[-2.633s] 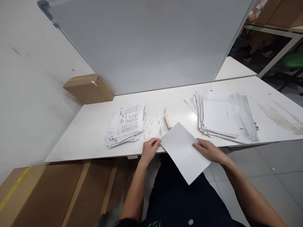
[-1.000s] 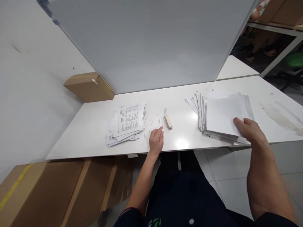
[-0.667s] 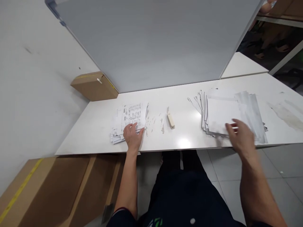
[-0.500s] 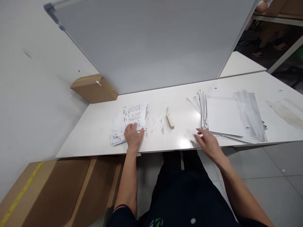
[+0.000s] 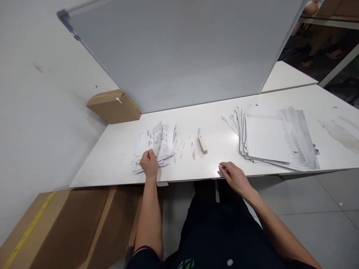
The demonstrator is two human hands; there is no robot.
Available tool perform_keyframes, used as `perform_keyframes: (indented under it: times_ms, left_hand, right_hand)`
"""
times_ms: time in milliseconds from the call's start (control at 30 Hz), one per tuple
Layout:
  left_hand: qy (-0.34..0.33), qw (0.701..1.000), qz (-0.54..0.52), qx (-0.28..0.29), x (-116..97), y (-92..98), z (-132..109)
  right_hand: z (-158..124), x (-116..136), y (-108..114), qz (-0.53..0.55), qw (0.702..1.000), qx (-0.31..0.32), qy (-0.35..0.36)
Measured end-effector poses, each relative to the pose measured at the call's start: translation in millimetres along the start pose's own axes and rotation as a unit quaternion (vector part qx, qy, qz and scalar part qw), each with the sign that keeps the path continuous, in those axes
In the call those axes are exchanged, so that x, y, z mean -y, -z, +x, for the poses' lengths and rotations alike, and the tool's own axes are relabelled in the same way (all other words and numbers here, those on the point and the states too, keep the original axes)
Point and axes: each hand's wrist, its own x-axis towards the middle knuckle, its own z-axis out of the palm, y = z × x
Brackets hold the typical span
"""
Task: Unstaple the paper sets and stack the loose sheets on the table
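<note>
My left hand (image 5: 149, 164) is closed on the edge of a printed sheet of paper (image 5: 158, 141), which bends upward off the pile beneath. That pile of printed papers (image 5: 142, 144) lies on the left part of the white table, its sheets unevenly stacked. Over the table's front edge, my right hand (image 5: 235, 177) hovers with fingers loosely curved and slightly apart, apparently holding nothing. Between the hands, farther back, rests a small cream stapler (image 5: 202, 144). To the right of my right hand lies a larger stack of white papers (image 5: 266, 140), some fanned out.
A whiteboard (image 5: 179, 56) stands along the table's back edge. One cardboard box (image 5: 114, 108) sits at the back left, and larger cardboard boxes (image 5: 84, 224) stand below the front left edge. Another person's legs show at the far upper right.
My left hand, spread flat on the printed pile before, has closed on a sheet and lifted its edge. My right hand has moved left, away from the white stack.
</note>
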Motion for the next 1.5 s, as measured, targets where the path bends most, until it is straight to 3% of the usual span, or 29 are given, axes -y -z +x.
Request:
perform_keyframes:
  times_ms: [133, 200, 267, 333, 400, 433, 500, 567, 633, 700, 767, 833, 900, 967, 1133, 1233, 1367, 1500]
  left_hand:
    - [0.002, 0.997, -0.073, -0.039, -8, 14.3, -9]
    - [-0.057, 0.994, -0.068, -0.061, -15, 22.0, -24]
    - [-0.165, 0.984, -0.047, -0.043, -25, 27.1, -47]
    - [-0.309, 0.949, -0.045, 0.043, -37, 26.8, -76]
    - [-0.437, 0.882, -0.048, 0.169, -49, 20.8, -107]
    - [-0.471, 0.851, -0.041, 0.228, -53, 16.4, -122]
    - [-0.497, 0.818, -0.043, 0.288, -55, 7.7, -144]
    - [-0.472, 0.826, -0.067, 0.302, -50, 2.1, -156]
    - [-0.382, 0.879, -0.105, 0.265, -39, 0.6, -156]
    - [-0.219, 0.945, -0.150, 0.191, -29, 1.8, -147]
    - [-0.032, 0.963, -0.222, 0.148, -23, 3.5, -136]
    - [0.109, 0.921, -0.319, 0.197, -26, 4.7, -125]
    - [0.185, 0.850, -0.402, 0.285, -35, 4.9, -119]
    - [0.218, 0.797, -0.447, 0.343, -47, 3.9, -117]
    - [0.267, 0.736, -0.502, 0.367, -66, -1.6, -119]
    - [0.278, 0.723, -0.515, 0.366, -67, -4.1, -120]
    - [0.254, 0.749, -0.497, 0.357, -66, -5.3, -121]
    - [0.274, 0.731, -0.521, 0.344, -65, -6.4, -118]
  right_hand:
    - [2, 9, -2, 0.052, 0.999, 0.003, 0.000]
    - [4, 19, -6, 0.127, 0.992, 0.025, -0.013]
    - [8, 31, -11, 0.251, 0.964, 0.072, -0.042]
    - [14, 42, -17, 0.390, 0.909, 0.127, -0.074]
    - [20, 48, -22, 0.472, 0.863, 0.155, -0.090]
    - [23, 48, -25, 0.477, 0.861, 0.151, -0.092]
    - [27, 43, -30, 0.434, 0.889, 0.113, -0.092]
    - [27, 33, -32, 0.384, 0.915, 0.070, -0.106]
    - [25, 22, -32, 0.398, 0.906, 0.060, -0.133]
    - [21, 14, -30, 0.464, 0.871, 0.066, -0.147]
    - [17, 9, -27, 0.526, 0.834, 0.074, -0.151]
    - [14, 7, -24, 0.562, 0.808, 0.087, -0.153]
    - [12, 8, -23, 0.583, 0.790, 0.112, -0.155]
    - [10, 10, -24, 0.596, 0.777, 0.131, -0.154]
    - [8, 12, -22, 0.604, 0.771, 0.139, -0.146]
    - [8, 12, -19, 0.596, 0.778, 0.136, -0.143]
    - [9, 11, -18, 0.588, 0.784, 0.133, -0.144]
    - [9, 11, -21, 0.584, 0.789, 0.134, -0.138]
